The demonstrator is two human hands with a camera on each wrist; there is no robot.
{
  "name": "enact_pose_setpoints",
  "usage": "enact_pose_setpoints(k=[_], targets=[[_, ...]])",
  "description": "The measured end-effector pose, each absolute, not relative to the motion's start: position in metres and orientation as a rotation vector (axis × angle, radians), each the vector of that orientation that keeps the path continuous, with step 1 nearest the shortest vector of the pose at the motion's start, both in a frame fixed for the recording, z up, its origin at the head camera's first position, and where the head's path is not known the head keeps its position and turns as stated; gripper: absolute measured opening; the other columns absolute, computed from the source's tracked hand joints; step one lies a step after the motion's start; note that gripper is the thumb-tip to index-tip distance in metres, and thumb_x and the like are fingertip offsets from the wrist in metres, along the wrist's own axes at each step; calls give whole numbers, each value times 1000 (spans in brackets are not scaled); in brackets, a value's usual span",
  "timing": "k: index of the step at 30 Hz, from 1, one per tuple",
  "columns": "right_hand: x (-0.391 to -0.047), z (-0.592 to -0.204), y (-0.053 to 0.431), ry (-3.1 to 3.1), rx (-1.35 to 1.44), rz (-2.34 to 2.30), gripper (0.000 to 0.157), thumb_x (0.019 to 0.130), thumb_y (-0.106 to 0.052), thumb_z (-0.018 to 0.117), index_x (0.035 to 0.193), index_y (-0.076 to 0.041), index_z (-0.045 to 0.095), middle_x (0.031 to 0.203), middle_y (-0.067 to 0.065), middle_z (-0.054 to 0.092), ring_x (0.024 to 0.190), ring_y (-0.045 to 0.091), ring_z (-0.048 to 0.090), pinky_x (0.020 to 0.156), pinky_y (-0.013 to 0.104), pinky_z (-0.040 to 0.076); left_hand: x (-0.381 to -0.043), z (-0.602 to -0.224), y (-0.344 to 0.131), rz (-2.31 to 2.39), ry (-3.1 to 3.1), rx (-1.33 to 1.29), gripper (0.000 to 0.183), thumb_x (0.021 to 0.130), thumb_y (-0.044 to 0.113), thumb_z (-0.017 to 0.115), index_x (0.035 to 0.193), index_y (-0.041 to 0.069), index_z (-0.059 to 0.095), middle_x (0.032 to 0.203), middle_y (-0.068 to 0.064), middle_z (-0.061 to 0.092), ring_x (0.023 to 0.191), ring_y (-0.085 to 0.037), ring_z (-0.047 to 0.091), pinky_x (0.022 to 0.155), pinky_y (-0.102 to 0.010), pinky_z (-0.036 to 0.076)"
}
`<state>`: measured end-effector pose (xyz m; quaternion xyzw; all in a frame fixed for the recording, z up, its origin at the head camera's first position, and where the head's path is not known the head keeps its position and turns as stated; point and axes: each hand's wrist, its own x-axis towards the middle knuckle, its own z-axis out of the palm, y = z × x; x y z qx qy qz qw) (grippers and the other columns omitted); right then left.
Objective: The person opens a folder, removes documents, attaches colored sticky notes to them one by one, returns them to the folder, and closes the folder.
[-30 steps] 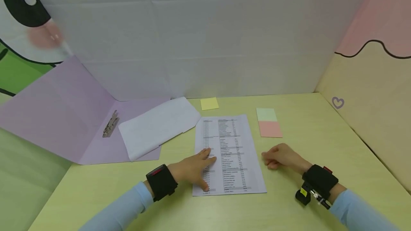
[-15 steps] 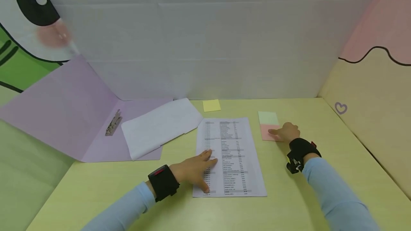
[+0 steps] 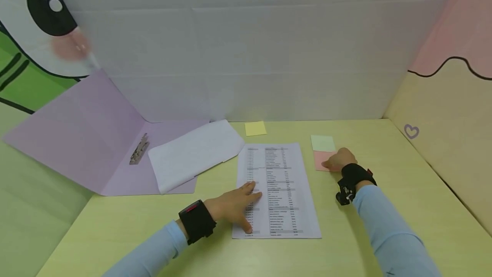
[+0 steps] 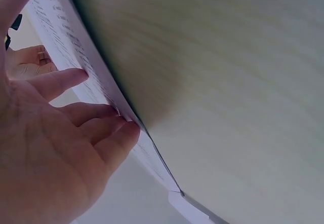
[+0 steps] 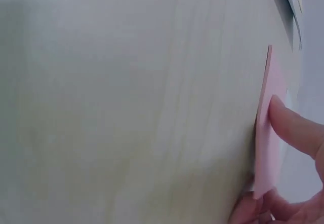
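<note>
My left hand (image 3: pixel 234 203) rests on a stack of printed sheets (image 3: pixel 282 191) with its fingers spread over the left edge. In the left wrist view its fingertips lie along the edge of the sheets (image 4: pixel 67 34). To the right, my right hand (image 3: pixel 342 159) pinches the right side of a pink sticky note pad (image 3: pixel 321 159). From the right wrist view, the thumb presses on top of the pink pad (image 5: pixel 266 158) and the other fingers are curled at its near corner. Directly behind it lies a pale green sticky note pad (image 3: pixel 323 142).
An open lilac folder (image 3: pixel 84 136) with a metal clip (image 3: pixel 139 148) stands at the left, its cover leaning up. White paper (image 3: pixel 196 151) lies slanted across it. A yellow sticky note (image 3: pixel 255 128) is near the back wall (image 3: pixel 246 54). A side wall (image 3: pixel 453 127) bounds the right.
My right hand has moved forward from beside the printed sheets to the pink sticky note pad and taken hold of its right side. My left hand has stayed on the sheets.
</note>
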<state>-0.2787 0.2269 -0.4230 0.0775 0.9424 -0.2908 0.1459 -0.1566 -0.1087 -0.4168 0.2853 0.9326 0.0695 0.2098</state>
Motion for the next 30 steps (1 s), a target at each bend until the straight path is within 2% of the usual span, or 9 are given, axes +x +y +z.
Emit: enact_pose_setpoints(k=[3,7,12,16,19,22,27,30], targets=[[-279,-428,232,2700,283,-921,77,79,-33,67,127,19,35,126,36,41,105,43,47,90,47,43,-157,-417,-108,196,2593,804,98,63,46,79,143,15,32,153,-14,13,141,-27,12,110,-40,24],[-275,-433,237,2692,373,-1049,72,81,-30,66,130,15,38,133,32,41,117,46,42,95,48,40,-158,-420,-109,186,2599,812,98,63,46,79,143,15,32,153,-15,13,141,-27,13,110,-40,24],[-269,-436,239,2584,362,-1344,65,89,-27,55,136,12,31,140,29,32,126,44,33,102,47,34,-158,-423,-112,186,2593,832,99,63,48,79,143,13,32,152,-16,13,141,-29,13,110,-41,25],[-265,-434,235,2299,254,-1738,62,96,-25,42,138,12,17,134,27,31,119,33,38,98,36,36,-162,-421,-113,195,2586,827,95,66,45,78,143,12,32,153,-16,12,141,-29,13,110,-40,24],[-261,-432,231,2046,167,-1958,57,99,-22,34,139,9,9,124,16,35,107,17,43,89,24,41,-165,-417,-113,218,2582,813,89,70,42,76,142,12,33,153,-13,14,141,-25,15,110,-38,24],[-256,-431,229,1878,123,-2079,56,100,-20,32,143,2,4,121,5,35,100,8,45,82,17,44,-164,-411,-112,242,2594,835,80,76,41,71,141,11,35,151,-10,22,140,-23,20,110,-38,26],[-237,-417,219,1708,53,-2174,53,100,-27,30,144,-7,8,120,0,37,102,4,47,81,16,44,-158,-397,-105,260,2673,929,64,85,38,62,138,11,40,147,-6,34,137,-21,28,108,-39,29],[-223,-404,205,1465,-9,-2272,49,100,-29,28,141,-10,9,119,-1,39,104,5,49,86,20,46,-151,-384,-95,305,2768,1027,52,88,30,61,134,10,47,141,-4,44,131,-20,39,103,-37,37]])
